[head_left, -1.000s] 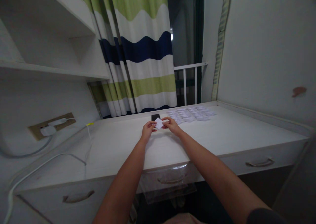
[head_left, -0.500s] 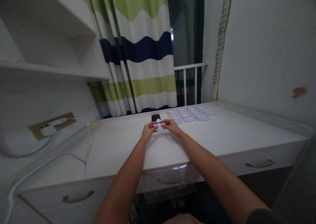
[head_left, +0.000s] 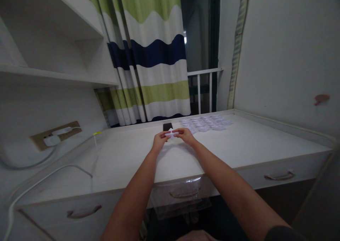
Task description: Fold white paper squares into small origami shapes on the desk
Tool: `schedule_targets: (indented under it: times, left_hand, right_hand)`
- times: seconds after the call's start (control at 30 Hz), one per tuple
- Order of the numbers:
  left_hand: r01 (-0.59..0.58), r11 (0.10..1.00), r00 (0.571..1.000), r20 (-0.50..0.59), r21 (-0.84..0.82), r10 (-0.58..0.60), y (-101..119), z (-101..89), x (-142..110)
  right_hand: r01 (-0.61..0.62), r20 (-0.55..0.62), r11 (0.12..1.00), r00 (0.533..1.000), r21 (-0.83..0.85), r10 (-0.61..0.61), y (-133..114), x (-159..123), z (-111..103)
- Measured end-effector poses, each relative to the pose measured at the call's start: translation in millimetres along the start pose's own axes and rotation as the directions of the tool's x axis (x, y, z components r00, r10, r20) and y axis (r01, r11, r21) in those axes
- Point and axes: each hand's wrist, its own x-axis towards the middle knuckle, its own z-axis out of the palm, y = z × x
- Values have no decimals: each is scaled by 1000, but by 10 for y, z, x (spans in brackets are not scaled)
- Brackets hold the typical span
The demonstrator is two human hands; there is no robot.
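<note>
A small piece of white paper point(head_left: 170, 134) is pinched between my left hand point(head_left: 159, 141) and my right hand point(head_left: 186, 136), just above the white desk top point(head_left: 239, 141). It looks folded, though the fingers hide much of it. Directly behind the hands lies a black smartphone point(head_left: 168, 127), face down or dark, and apart from them. Further right, several small white paper pieces point(head_left: 205, 123) lie spread in a flat, overlapping layer.
A white shelf point(head_left: 53, 62) overhangs the left side, above a wall socket plate with a plugged-in white cable point(head_left: 51, 140). A striped curtain point(head_left: 156, 56) and white railing point(head_left: 203, 88) stand behind the desk. Drawers with handles line its front.
The white paper has gone from a flat open diamond to a narrower, folded-looking shape. My hands have drawn closer together around it.
</note>
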Motion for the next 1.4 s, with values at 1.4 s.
schedule_targets:
  times: [1.4]
  left_hand:
    - [-20, 995, 999, -25, 98, 22, -57, -4, 48]
  right_hand:
    - [87, 15, 930, 996, -357, -87, -10, 19, -70]
